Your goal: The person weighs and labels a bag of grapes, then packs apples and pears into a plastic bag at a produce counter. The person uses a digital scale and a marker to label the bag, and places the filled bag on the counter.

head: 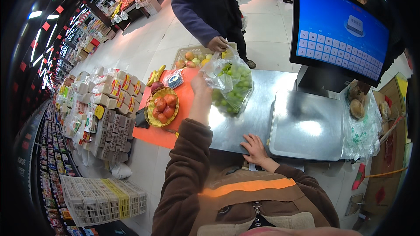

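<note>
A clear plastic bag of round green fruit stands on the steel counter. My left hand is at the bag's upper left side, closed on its loose plastic; the fingertips are partly hidden. Across the counter, another person's hand pinches the top of the same bag. Resting palm down on the counter's near edge, my right hand has its fingers spread and holds nothing. Left of my left forearm, a yellow woven basket of orange-red fruit sits on an orange mat.
Right of my right hand lies a steel scale plate, with a touchscreen behind it. Plastic bags cover the counter's right end. Beyond the mat is a crate of fruit. Packaged goods and a ribbed white basket stack stand left.
</note>
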Available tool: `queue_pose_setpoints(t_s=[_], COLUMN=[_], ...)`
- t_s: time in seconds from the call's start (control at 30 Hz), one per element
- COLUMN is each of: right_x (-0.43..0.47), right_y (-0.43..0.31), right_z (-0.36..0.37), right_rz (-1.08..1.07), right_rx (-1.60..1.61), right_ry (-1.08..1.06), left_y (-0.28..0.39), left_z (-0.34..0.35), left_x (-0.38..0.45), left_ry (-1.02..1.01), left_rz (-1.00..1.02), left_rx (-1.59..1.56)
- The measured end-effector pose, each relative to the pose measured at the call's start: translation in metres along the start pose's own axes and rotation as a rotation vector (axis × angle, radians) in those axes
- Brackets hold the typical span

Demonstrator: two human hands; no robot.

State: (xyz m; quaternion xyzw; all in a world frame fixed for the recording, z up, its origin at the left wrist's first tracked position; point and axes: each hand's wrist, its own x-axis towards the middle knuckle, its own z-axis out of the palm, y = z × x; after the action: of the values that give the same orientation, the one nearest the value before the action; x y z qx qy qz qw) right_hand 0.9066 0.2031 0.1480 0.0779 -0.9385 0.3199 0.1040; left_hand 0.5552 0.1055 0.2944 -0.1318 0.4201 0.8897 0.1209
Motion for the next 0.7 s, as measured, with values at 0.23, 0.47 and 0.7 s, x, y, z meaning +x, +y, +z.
queue_pose_setpoints(t_s=[0.23,0.47,0.7], right_x=[0.001,0.002,0.000], right_y=[0.002,0.002,0.002], right_z=[0.001,-0.001,-0.001], right_rz=[-0.002,-0.034,-0.005], right_rx=[-0.011,0.002,0.029], right_ry=[-0.014,0.020,-0.009], left_y=[0.008,0.028,0.046], left_z=[0.009,0.014,0.006], left_x=[-0.029,-0.040,-0.018], left_ry=[0.065,-0.054,-0.211], left_rz=[-0.031,-0.019,0.114], left_rx=[0.058,0.011,-0.092])
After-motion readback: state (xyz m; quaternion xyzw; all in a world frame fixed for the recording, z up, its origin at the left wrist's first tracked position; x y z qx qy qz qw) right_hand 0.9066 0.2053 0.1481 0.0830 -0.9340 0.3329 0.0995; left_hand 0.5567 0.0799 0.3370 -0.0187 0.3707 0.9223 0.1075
